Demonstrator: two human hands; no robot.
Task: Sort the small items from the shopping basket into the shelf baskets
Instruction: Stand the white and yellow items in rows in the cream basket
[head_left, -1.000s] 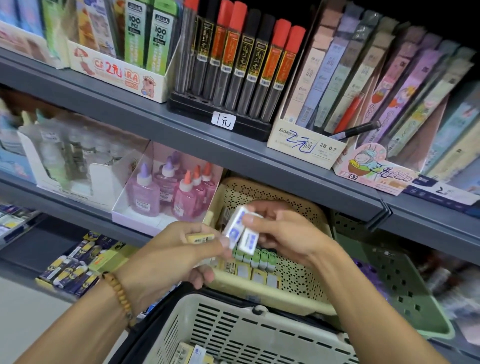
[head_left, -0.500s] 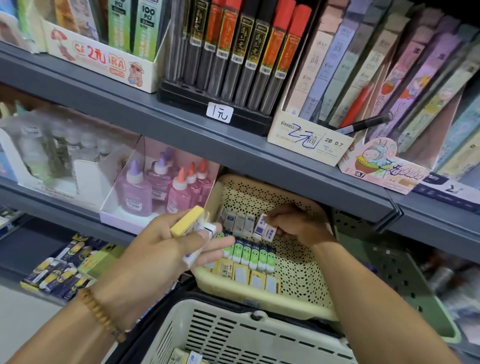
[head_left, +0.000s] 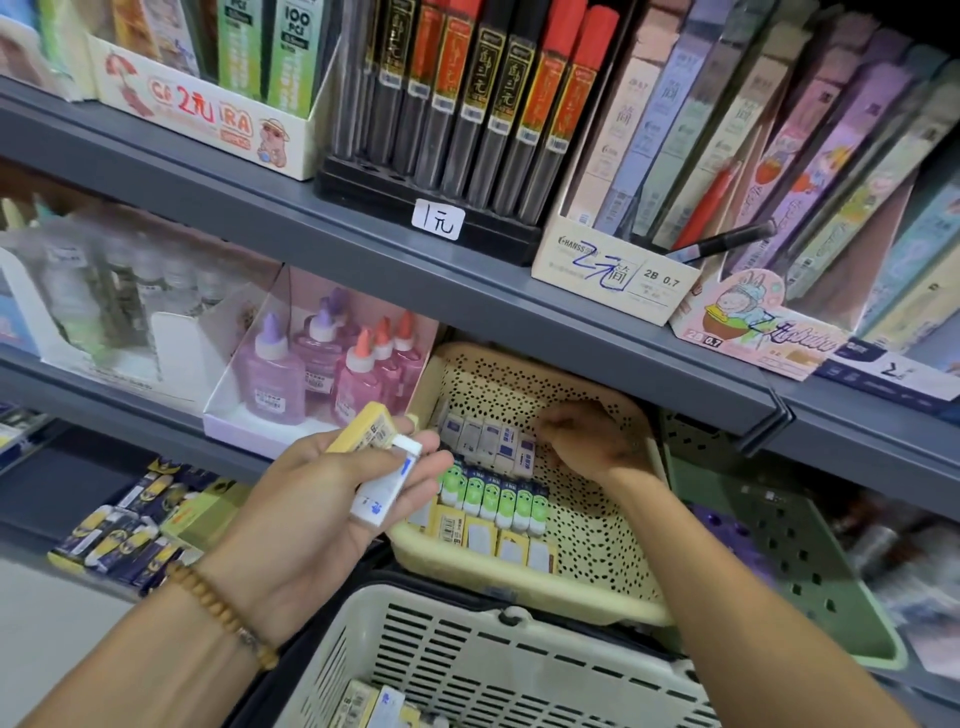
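Left hand fingers clamped on a yellow eraser and a white eraser; right hand fingers curled at the eraser row inside the cream shelf basket, grip indeterminate.

Pretty dim overall – shelf undersides in shadow, edges smeared and bent by my wide lens, centre sharp.

A cream shelf basket is showing black speckled holes, beside a green basket. Erasers inside are showing white-and-blue, green-and-white and yellow wrappers. Glue bottles are glowing pink and lilac. The shelf is looking grey.
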